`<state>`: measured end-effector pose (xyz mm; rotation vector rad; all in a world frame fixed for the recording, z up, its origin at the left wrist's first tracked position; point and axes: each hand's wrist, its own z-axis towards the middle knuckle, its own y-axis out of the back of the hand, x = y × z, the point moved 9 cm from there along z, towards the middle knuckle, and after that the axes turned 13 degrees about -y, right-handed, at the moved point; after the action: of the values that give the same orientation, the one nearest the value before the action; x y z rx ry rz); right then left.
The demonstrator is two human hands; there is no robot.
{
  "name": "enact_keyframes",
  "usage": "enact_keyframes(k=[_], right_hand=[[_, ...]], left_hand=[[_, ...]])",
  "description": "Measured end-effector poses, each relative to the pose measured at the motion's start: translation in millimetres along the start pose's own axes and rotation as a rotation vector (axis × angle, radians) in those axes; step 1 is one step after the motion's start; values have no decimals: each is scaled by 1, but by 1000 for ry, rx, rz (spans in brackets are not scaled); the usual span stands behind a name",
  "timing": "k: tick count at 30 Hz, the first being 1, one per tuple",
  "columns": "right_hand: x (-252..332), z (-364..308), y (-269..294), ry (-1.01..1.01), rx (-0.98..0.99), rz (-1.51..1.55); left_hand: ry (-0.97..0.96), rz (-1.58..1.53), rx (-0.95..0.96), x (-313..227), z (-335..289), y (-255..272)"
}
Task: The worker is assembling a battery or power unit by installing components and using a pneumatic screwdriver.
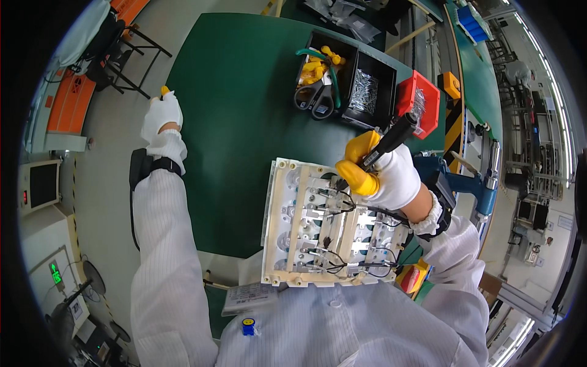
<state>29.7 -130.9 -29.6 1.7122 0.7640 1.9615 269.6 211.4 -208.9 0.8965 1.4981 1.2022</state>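
My right hand (391, 177), in a white glove with yellow fingers, is closed around a thick black marker pen (394, 137). The pen slants, its upper end towards the far right and its lower end towards a white plastic module (278, 226). That module lies close in front of my body, with cream strips, metal contacts and thin black wires (333, 266) on top. My hand is over its far right part; whether the pen's tip touches it is hidden. At the table's left edge is my gloved left hand (162, 116), well away from the module. One yellow fingertip shows; its other fingers are hidden.
On the green table (226, 110), a black bin (315, 73) holds scissors, green-handled pliers and yellow pieces. Beside it are a black bin of screws (365, 92) and a red bin (431, 101). A blue power tool (474, 183) is at the right. A clear bag (251, 298) lies near my body.
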Motion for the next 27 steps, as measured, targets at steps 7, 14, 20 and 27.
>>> enact_keyframes(k=[7,14,20,27], right_hand=[[-8,-4,6,-1,-77,109],[-8,-7,8,-51,-12,203],[-8,-7,0,-11,43,225],[-15,-7,-4,-35,33,261]], left_hand=[[-4,21,-7,-1,3,-5],[1,15,-15,2,1,-4],[9,5,3,2,0,-3],[21,-5,49,6,9,-13]])
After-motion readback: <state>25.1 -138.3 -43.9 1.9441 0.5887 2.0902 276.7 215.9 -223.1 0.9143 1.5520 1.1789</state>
